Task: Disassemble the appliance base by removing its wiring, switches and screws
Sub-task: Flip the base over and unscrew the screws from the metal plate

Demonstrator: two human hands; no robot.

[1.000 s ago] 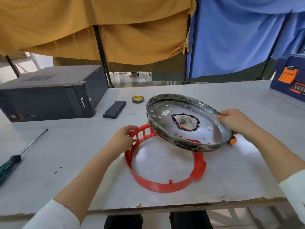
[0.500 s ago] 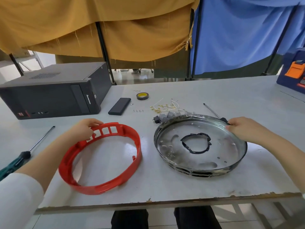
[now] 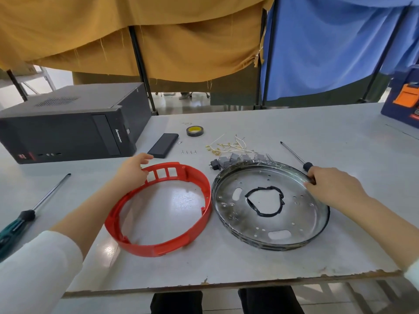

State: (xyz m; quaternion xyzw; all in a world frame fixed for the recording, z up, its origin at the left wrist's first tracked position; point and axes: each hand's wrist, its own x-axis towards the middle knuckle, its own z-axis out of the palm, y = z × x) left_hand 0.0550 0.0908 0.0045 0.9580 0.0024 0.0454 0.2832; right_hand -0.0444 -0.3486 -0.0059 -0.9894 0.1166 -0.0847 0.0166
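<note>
- Far left, near worktop edge: a green-and-black-handled screwdriver with a long steel shaft (image 3: 29, 213) lies unused, well apart from the parts. I judge it parked within reach of my left arm.
- Back left: a black desktop computer case lying on its side (image 3: 68, 123); just right of it a flat black rectangular block (image 3: 162, 145) and a small roll of black tape with a yellow core (image 3: 195, 131). None of these block the work.
- My left hand (image 3: 132, 171) holds the slotted rear section of the red plastic ring housing (image 3: 158, 209); fingers curl over its top edge, so the grip is closed on the rim. The ring lies flat on the grey worktop (image 3: 226, 266), open through its middle. I judge I'm steadying it after separation.
- Between the tape and the pan: four small loose screws in a row (image 3: 188, 152), a tangle of pale wires with brass terminals (image 3: 229, 145), and a cluster of grey switch blocks with a black plug (image 3: 235, 160) just behind the pan's far rim.
- The round shiny metal base pan (image 3: 269, 207) sits just beside the ring, nearly touching, with an irregular black gasket loop (image 3: 265, 203) at centre. It looks stripped; the task seems nearly done.
- My right hand (image 3: 333, 185) rests at the pan's right rim, fingers curled by the black handle of a second slim screwdriver (image 3: 294, 156); which it pinches, I cannot tell.
- Far right: a blue-and-orange box (image 3: 403, 103), well clear.
</note>
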